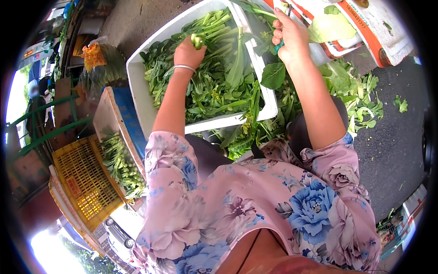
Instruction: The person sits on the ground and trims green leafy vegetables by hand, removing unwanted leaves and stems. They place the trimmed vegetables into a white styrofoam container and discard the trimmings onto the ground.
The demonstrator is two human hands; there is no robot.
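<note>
My left hand (189,54), with a bangle on its wrist, is closed around the pale cut ends of some green stalks (197,40). It is above a white foam box (137,82) heaped with leafy flowering greens (212,87). My right hand (292,36) is raised past the box's right rim. Its fingers are curled around a teal handle (279,46), and a thin dark strip, perhaps a blade, shows above the thumb. A green stem (265,13) runs up to the thumb; whether it is gripped cannot be told. More greens (239,137) lie between the box and my lap.
Loose leaves (356,92) are piled on the dark ground at right. White foam boxes with red bands (369,34) stand at upper right, one bearing writing. At left are a yellow plastic crate (87,181), a box of stalks (121,161) and a bagged bundle (106,65).
</note>
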